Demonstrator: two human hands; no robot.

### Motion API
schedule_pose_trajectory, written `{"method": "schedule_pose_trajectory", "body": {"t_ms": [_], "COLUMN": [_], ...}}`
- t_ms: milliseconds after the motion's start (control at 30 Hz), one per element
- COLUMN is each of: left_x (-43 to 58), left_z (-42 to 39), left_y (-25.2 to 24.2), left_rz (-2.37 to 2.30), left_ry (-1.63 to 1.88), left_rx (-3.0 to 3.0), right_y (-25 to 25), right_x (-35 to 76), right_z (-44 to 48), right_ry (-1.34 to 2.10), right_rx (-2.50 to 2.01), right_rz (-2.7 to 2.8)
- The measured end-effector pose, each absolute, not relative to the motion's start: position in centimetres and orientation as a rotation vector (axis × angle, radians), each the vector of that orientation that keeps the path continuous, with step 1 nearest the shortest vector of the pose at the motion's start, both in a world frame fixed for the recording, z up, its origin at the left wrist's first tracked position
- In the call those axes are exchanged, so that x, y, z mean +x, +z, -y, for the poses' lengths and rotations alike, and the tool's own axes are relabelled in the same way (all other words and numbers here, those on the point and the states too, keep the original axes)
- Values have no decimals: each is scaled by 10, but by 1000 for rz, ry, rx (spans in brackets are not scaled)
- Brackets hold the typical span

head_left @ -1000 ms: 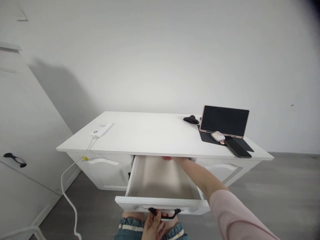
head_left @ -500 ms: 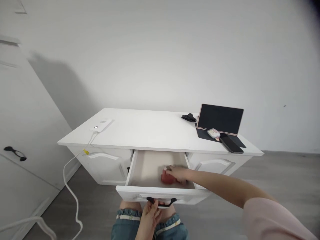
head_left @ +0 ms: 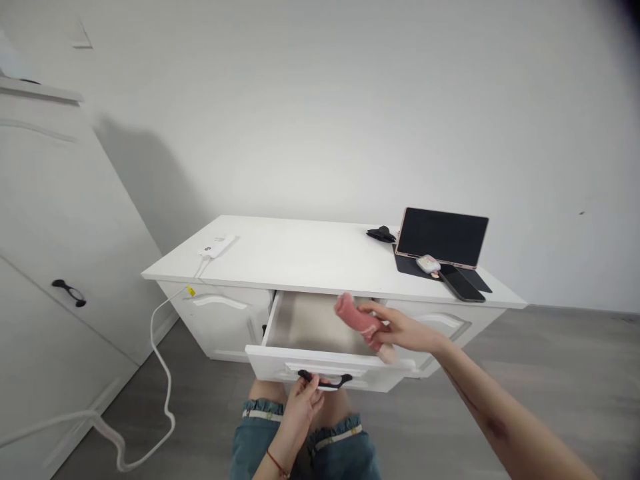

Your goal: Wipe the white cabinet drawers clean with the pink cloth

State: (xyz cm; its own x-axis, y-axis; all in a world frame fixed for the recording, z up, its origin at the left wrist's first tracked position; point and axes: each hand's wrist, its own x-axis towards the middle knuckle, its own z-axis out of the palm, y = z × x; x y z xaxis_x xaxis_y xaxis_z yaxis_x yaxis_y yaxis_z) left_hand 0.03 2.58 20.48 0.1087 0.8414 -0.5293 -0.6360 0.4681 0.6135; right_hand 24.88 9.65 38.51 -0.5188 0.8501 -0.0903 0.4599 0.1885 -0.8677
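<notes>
My left hand (head_left: 301,408) has its fingers wrapped round the black handle (head_left: 325,381) on the front of a pulled-out white drawer (head_left: 325,361). Above the drawer's right side, my right hand (head_left: 407,329) grips a reddish-pink, roll-shaped thing (head_left: 357,316) with a pale lower end. It is tilted, its upper end pointing left; its kind cannot be made out. The visible part of the drawer floor (head_left: 307,323) is bare and pale.
On the white desk (head_left: 295,253) a tablet (head_left: 443,235) stands at the right, with a phone (head_left: 461,283), a small white case (head_left: 428,265) and a black clip-like item (head_left: 381,234) nearby. A white cable (head_left: 160,360) hangs from a white device (head_left: 217,247) at the left.
My right hand has lifted the reddish-pink roll out of the drawer. My left hand stays on the handle, and the drawer appears pushed in slightly.
</notes>
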Motion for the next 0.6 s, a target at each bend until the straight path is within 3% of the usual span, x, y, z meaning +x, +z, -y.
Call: {"method": "schedule_pose_trajectory", "body": {"t_ms": [100,267,400,600], "left_x": [2,5,8,18], "left_z": [-38,-60,-69,-61], "left_y": [206,207,208,210], "left_rz": [-948,-922,-904,-850], "left_ry": [1121,1154,1168,1283], "left_rx": [261,272,313,134], "right_y": [366,273,227,225], "right_x": [262,244,215,160], "right_z": [-42,-3,-23,-46], "right_ry": [761,4,-172,-198], "right_rx": [-1310,-1634,-1683,-1528], "right_rz": [1871,1469,1333,1481]}}
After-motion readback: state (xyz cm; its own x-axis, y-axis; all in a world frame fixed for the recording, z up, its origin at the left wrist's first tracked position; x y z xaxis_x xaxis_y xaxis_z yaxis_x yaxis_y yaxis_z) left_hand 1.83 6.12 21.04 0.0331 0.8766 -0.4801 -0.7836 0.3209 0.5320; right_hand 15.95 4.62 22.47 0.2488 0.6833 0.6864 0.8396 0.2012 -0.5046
